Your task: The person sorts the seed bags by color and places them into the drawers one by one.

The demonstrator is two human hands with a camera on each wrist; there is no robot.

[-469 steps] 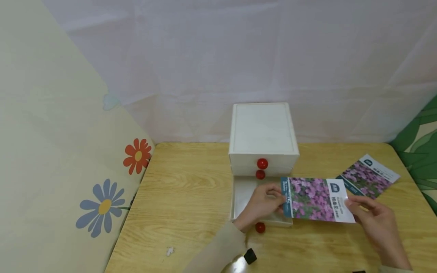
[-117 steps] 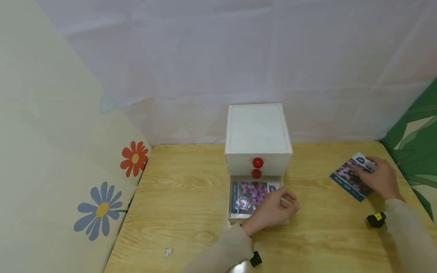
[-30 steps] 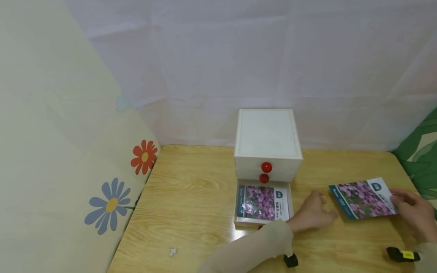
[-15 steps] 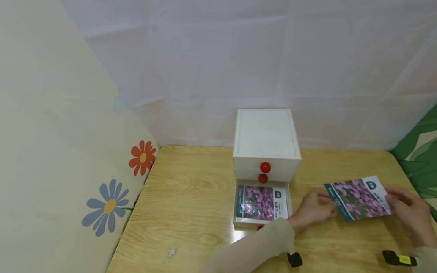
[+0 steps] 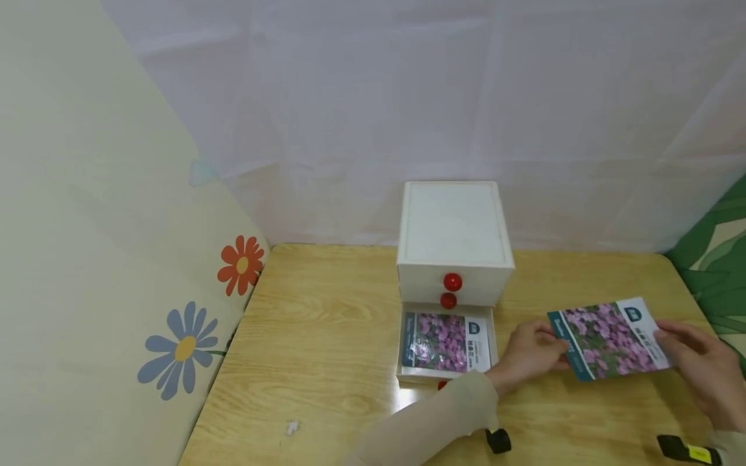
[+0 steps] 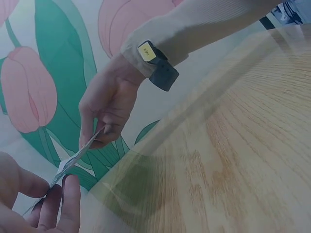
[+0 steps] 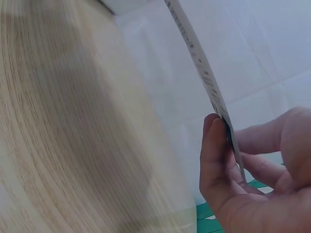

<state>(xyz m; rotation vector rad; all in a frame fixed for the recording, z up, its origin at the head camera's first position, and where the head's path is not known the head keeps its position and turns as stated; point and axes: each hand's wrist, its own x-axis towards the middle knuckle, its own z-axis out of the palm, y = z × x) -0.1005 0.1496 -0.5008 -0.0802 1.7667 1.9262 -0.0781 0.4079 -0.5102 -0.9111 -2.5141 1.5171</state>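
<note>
A seed packet (image 5: 609, 340) with pink flowers, a white end and a teal end is held above the table at the right. My right hand (image 5: 702, 366) pinches its white end. The teal end is pinched by my left hand (image 5: 530, 353), thumb on one face and fingers on the other, as the left wrist view shows. In the right wrist view the packet (image 7: 206, 73) appears edge-on between thumb and fingers. A second, matching seed packet (image 5: 445, 343) lies flat in the pulled-out lower drawer (image 5: 495, 349) of a small white cabinet (image 5: 454, 223).
Red round knobs (image 5: 452, 282) mark the cabinet's drawers. The wooden table (image 5: 309, 336) meets a white cloth backdrop (image 5: 361, 116) behind and a flower-painted panel (image 5: 169, 272) at left. A small white scrap mark (image 5: 293, 427) shows near the table's front left.
One packet went into the drawer and the other was lifted from the table by my right hand. Within the last second my left hand took hold of its teal end.
</note>
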